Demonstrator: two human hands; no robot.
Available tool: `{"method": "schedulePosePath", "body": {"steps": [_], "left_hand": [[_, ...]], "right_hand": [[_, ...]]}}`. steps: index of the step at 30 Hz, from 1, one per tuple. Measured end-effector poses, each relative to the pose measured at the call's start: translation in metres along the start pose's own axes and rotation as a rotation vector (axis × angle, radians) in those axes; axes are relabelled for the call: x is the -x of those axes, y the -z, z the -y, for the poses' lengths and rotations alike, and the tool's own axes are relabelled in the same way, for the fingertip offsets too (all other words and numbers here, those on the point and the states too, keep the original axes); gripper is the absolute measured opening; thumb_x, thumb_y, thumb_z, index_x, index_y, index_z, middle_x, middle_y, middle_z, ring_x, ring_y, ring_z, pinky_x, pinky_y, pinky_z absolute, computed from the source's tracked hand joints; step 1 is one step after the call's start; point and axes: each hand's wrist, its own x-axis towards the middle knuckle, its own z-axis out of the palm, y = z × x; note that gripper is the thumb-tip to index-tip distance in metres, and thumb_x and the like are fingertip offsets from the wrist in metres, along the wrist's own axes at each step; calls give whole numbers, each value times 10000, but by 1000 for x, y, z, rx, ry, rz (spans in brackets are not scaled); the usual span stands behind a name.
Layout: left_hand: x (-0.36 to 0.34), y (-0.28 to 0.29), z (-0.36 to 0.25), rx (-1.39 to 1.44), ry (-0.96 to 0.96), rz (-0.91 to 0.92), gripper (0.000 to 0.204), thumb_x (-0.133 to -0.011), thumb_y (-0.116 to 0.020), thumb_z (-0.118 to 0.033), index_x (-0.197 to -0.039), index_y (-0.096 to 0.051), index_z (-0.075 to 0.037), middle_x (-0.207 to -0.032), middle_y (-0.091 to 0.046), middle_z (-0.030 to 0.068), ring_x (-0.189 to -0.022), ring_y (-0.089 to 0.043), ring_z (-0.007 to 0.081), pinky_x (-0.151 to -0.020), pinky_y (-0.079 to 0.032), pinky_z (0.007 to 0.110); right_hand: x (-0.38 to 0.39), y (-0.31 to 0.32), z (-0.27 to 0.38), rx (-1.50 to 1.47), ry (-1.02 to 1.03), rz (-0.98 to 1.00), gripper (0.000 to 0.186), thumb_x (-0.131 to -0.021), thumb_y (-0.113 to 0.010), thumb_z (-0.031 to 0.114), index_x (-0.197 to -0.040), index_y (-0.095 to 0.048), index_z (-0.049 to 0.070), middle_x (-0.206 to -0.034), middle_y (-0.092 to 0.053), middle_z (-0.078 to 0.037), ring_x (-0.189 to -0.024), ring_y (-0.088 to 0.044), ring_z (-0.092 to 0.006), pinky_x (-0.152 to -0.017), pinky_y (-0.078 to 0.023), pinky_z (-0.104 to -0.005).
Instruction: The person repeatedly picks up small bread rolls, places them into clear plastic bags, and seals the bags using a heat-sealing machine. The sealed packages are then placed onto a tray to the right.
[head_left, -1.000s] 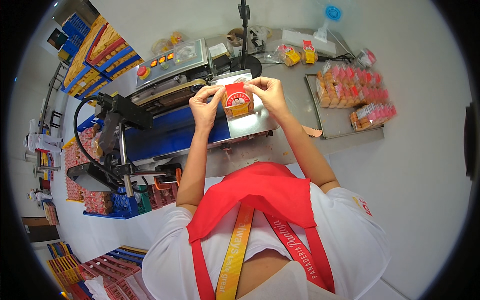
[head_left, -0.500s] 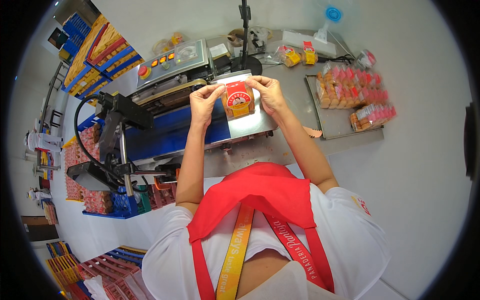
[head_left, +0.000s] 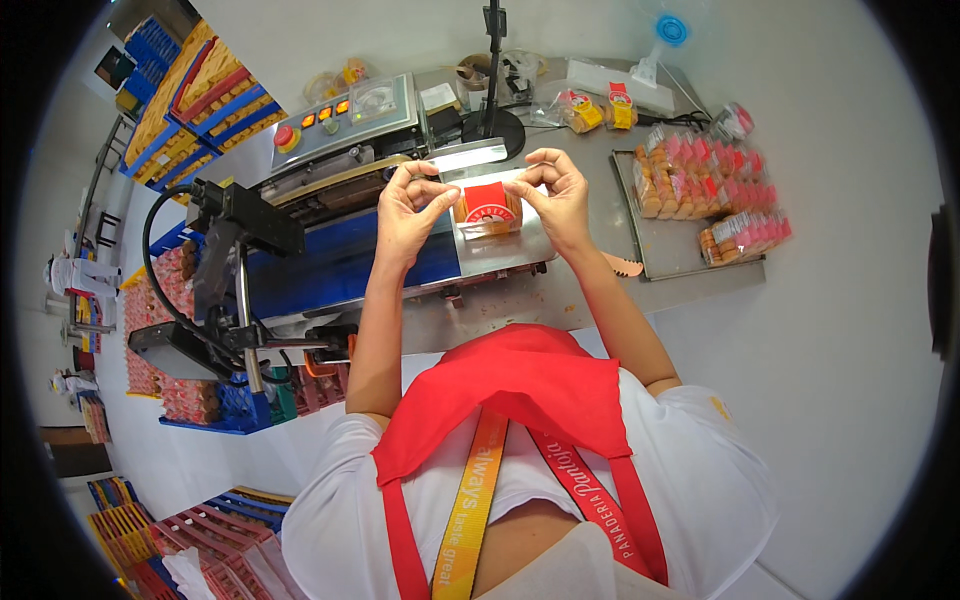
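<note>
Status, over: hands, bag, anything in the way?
Left hand and right hand pinching bag of baked goods by its upper sides. Bag over metal plate. Nothing seen blocking it; orange serrated blade off to the right.

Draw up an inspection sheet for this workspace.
Surface: steel table, partly covered by a machine with a blue belt.
Job's things: packet, red top, at the belt's right end.
Clutter: serrated orange blade beside a tray bearing filled bags.
Hands: left hand on the packet's left edge; right hand on its right.
Cables: black cable looping at the machine's left.
Surroundings: stacked crates at left; pale wall at right.
</note>
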Motion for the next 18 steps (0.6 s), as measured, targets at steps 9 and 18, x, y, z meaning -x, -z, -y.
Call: {"method": "schedulePosePath", "body": {"steps": [9, 18], "left_hand": [[5, 5, -11, -109, 12, 54, 289, -785, -734, -49, -983, -523, -53, -816, -702, 70, -789, -644, 94, -745, -483, 235], [-98, -4, 43, -1197, -159, -110, 194, -625, -721, -52, -772, -594, -44, -750, -675, 143, -719, -667, 307, -700, -520, 388]], "right_hand": [[-1, 6, 13, -24, -151, 132, 39, -801, -686, 3, -837, -697, -9, -819, -687, -70, -787, -627, -99, -775, -498, -246], [-98, 6, -83, 438, -384, -33, 364, -583, -842, 50, -837, -584, 10, -711, -665, -87, -635, -606, -128, -570, -470, -291]]}}
